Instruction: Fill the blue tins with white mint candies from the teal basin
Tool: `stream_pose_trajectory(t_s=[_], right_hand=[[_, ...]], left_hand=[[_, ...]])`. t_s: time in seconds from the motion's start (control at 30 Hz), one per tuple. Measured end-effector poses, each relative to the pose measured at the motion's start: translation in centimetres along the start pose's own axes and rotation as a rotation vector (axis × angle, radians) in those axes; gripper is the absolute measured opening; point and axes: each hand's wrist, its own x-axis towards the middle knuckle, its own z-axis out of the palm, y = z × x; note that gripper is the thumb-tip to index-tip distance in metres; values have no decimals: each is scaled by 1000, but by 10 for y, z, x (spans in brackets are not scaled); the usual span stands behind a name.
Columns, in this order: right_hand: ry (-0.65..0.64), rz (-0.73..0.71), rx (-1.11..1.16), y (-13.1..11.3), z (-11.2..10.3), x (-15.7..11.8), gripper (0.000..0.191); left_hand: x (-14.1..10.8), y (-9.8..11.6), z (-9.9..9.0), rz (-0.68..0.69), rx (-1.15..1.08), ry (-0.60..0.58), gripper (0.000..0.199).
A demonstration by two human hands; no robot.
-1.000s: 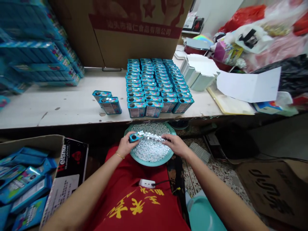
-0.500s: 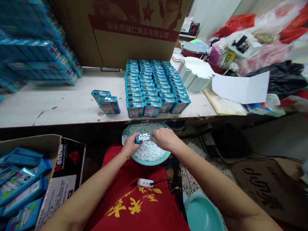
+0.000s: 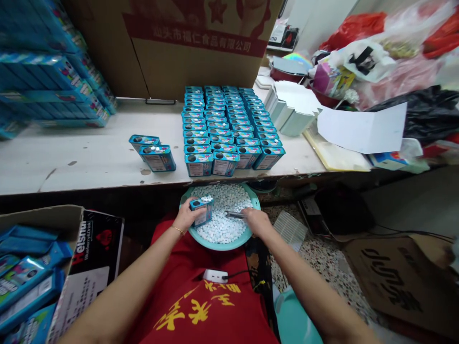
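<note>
My left hand (image 3: 186,215) is closed around a small blue candy box (image 3: 202,212), held nearly upright over the left side of a turquoise basin (image 3: 223,246). White candies show at the box's top. Small white candies (image 3: 224,230) fill much of the basin. On the basin's right side, my right hand (image 3: 255,220) grips a narrow metal scoop (image 3: 234,215), its far end pointing left over the candies. A gap separates the scoop from the box. My right fingers are partly hidden by the back of the hand.
Rows of blue boxes (image 3: 229,129) stand on the white table (image 3: 89,157), with two more boxes (image 3: 157,157) to their left. A carton of blue packs (image 3: 28,277) is at lower left. White card pieces (image 3: 294,105) and plastic bags (image 3: 398,71) lie at right.
My right hand has drawn the scoop away from the box, to the right and down. My left hand has moved slightly left, and the box now stands more upright.
</note>
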Motion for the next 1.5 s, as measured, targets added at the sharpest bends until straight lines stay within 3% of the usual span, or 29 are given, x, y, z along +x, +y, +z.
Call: stream_pose_trajectory(t_s=[0.1,0.17,0.27,0.37,0.47,0.57,0.77,0.9,1.03,1.2,1.37,1.5], right_hand=[[29,-5,122,-26,39,23,28],[50,0,183,-42,53,34,31],[68,-12,278,-48,60,42,34],[85,-51,399,-36,56,40,32],[132,-100,558,-19,40,28,31],[173,-184,604,-7,9,9,30],[137,-297,484,-17,-60,-21,27],[84,-301,224,-39,-88,-27,27],[50,-238,-79,-63,-103,-30,27],[43,-236,-239,-83,-115,-35,26],[155,-243,-140,-59,-122,-44,26],[295,-226,79,-27,-110,-48,27]], left_hand=[[4,-11,12,-69,-64,-30,55],[4,-13,17,-67,-78,-51,55],[-1,-8,12,-33,-97,-92,53],[-9,5,-6,32,-48,-87,52],[-15,15,-23,130,46,-28,48],[-17,17,-29,191,128,18,45],[-15,14,-8,281,296,-13,39],[-15,13,6,292,396,-36,38],[-17,12,12,305,428,-60,40],[-16,12,13,317,386,-43,39],[-17,8,3,321,217,-13,38],[-21,7,-2,293,103,29,39]])
